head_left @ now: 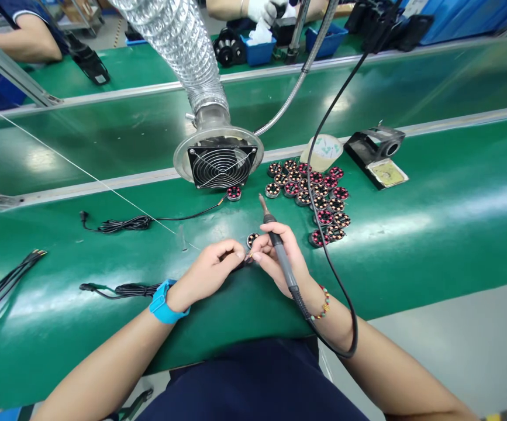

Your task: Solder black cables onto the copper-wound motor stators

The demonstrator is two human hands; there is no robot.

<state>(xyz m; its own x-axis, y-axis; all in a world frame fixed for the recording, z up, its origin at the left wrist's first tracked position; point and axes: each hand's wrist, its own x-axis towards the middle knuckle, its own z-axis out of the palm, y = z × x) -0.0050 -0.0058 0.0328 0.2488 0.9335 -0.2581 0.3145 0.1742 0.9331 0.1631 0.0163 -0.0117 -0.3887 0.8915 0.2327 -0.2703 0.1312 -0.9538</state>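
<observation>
My left hand (209, 269), with a blue strap (165, 304) at the wrist, is closed in a pinch on the end of a black cable (137, 290) that lies coiled to its left. My right hand (297, 257) holds a soldering iron (283, 257) along its fingers, tip pointing up and away. Its thumb and a fingertip also meet at the thin coloured wires (250, 256) between the two hands. Just beyond the fingertips sits a small round motor stator (252, 239), partly hidden by them. A thin pale strand (104, 185) runs from the upper left towards my left hand.
Several stators (316, 177) stand grouped on the right, near a tape roll (322, 153) and an iron stand (378, 149) with sponge. A fume fan (224, 166) hangs ahead, beside a wired stator (234, 193). Cables (10, 283) lie left. Co-workers sit across the bench.
</observation>
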